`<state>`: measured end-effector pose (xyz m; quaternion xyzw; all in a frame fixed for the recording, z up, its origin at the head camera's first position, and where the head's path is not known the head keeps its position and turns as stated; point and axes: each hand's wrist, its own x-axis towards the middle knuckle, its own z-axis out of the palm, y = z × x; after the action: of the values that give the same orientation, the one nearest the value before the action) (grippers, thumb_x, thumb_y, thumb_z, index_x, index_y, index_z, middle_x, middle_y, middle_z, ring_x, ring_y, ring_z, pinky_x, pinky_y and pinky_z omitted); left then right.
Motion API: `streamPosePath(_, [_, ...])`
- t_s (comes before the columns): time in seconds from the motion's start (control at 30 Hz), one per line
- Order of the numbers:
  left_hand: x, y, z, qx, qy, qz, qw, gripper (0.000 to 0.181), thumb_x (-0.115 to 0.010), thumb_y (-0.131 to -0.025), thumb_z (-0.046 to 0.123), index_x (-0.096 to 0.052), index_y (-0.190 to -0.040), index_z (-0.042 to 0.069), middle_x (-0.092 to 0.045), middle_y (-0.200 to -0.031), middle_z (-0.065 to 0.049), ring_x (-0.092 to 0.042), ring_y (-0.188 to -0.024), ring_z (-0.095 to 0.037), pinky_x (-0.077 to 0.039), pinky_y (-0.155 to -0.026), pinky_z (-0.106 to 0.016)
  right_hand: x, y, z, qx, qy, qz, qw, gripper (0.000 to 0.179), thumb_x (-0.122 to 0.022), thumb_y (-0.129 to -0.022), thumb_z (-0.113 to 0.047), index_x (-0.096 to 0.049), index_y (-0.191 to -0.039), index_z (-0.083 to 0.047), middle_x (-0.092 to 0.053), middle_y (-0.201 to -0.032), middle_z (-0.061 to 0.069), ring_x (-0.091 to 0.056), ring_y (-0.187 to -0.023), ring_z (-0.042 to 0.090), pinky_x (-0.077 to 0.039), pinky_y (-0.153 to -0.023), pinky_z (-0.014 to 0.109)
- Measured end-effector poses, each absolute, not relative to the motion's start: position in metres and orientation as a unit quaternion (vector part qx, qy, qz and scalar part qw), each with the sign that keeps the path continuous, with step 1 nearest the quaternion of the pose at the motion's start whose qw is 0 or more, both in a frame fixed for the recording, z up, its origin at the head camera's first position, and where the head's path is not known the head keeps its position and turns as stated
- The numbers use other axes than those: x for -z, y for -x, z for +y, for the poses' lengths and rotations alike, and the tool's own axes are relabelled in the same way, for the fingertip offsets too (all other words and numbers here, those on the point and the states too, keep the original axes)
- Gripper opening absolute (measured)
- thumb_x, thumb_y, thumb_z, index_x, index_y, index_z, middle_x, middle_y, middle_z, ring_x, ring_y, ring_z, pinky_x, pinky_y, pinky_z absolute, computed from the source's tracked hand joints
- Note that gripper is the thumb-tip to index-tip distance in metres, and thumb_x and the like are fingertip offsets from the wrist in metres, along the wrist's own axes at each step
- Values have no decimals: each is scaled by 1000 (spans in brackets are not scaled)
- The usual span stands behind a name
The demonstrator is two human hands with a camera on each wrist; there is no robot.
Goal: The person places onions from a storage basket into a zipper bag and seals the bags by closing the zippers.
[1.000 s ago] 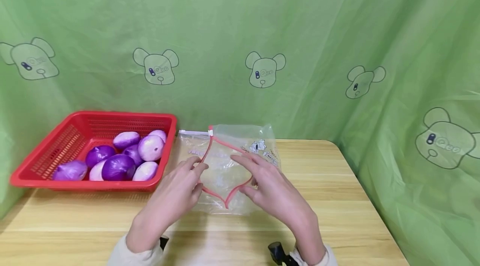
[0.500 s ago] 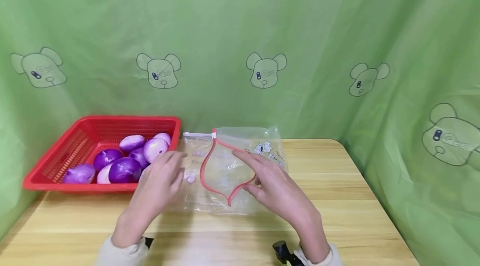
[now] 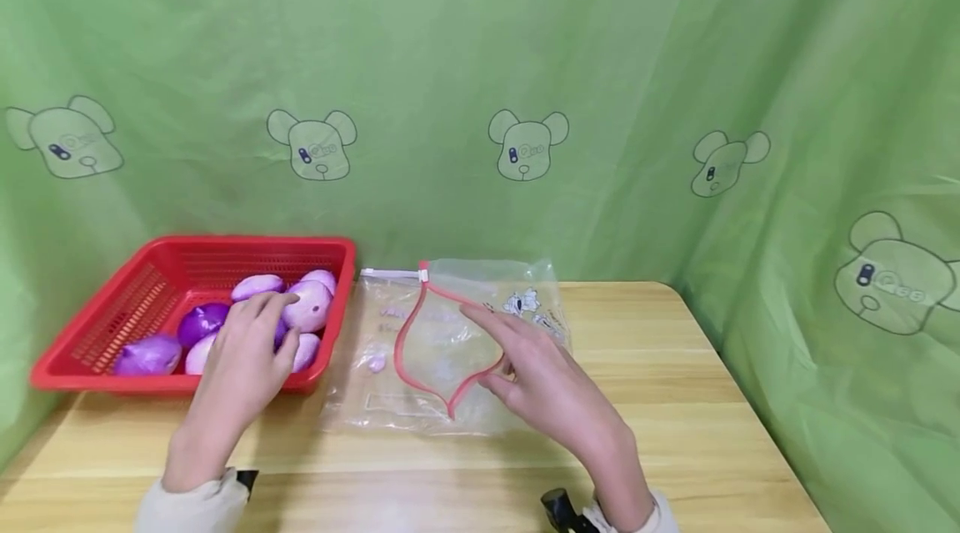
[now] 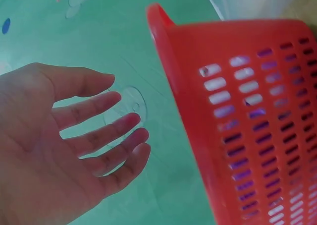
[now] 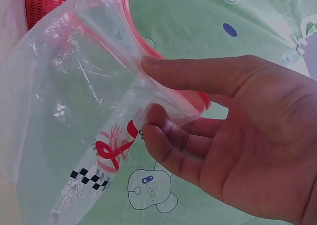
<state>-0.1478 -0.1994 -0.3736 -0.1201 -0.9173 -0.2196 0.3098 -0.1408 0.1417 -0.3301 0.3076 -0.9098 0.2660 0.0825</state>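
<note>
My left hand point(image 3: 242, 366) is over the near side of a red plastic basket point(image 3: 90, 384) that holds several purple onions point(image 3: 309, 308). Its fingers are loosely bent with nothing between them; in the left wrist view the hand point(image 4: 84, 140) shows apart from the basket wall point(image 4: 185, 96). A clear slider zip bag point(image 3: 352, 399) stands on the table with its red-edged mouth spread wide. My right hand point(image 3: 558, 379) pinches the right side of that mouth. In the right wrist view, thumb and fingers of the hand point(image 5: 242, 136) grip the bag point(image 5: 49, 101) at its red zip strip.
The wooden table point(image 3: 660, 433) has a rounded far right corner. A green curtain point(image 3: 420, 32) printed with bear heads hangs close behind it and along the right side. The bag's white slider point(image 3: 423, 275) sits at the far end of the zip, close to the basket.
My left hand has let go of the bag's left edge and moved left, over the basket. The right hand has kept hold of the bag, and the mouth has stayed spread.
</note>
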Motion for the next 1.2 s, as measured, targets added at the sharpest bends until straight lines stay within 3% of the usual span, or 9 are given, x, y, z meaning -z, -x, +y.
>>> streamPosePath(0.3, [381,151,-219,217,70,-932,282,32,-69,-83,1,-63,-114,-6,-58,-121,-29,-50,-108,-54,-43,-86,-68,328,139,146,-260,-289,-918,81,86,-82,-80,-8,-40,-152,-30,-53,-142,-3,-56,-79,4,-53,-80,28])
streamPosePath(0.57, [393,156,-239,213,44,-939,268,32,-68,-83,2,-63,-113,-8,-57,-118,-35,-48,-106,-58,-39,-87,-69,328,140,145,-262,-295,-915,84,85,-82,-80,-7,-41,-151,-31,-54,-142,-4,-54,-80,5,-52,-82,29])
streamPosePath(0.8, [398,155,-248,200,-5,-967,158,48,-70,-87,13,-54,-126,-10,-47,-127,-40,-43,-111,-61,-39,-85,-75,330,140,146,-265,-287,-918,74,85,-81,-81,-8,-40,-151,-32,-54,-141,-6,-55,-74,4,-52,-77,27])
streamPosePath(0.93, [400,156,-250,193,-15,-974,118,53,-73,-86,15,-52,-128,-10,-53,-120,-40,-51,-105,-60,-42,-80,-71,330,140,147,-262,-285,-919,78,84,-83,-80,-11,-41,-151,-29,-55,-140,-4,-54,-72,-1,-52,-77,27])
streamPosePath(1.2, [401,158,-257,196,-19,-972,130,48,-75,-80,7,-57,-120,-13,-61,-103,-38,-58,-89,-55,-44,-68,-63,330,140,148,-262,-290,-916,89,82,-83,-81,-13,-43,-151,-26,-54,-142,-4,-53,-71,-1,-52,-77,28])
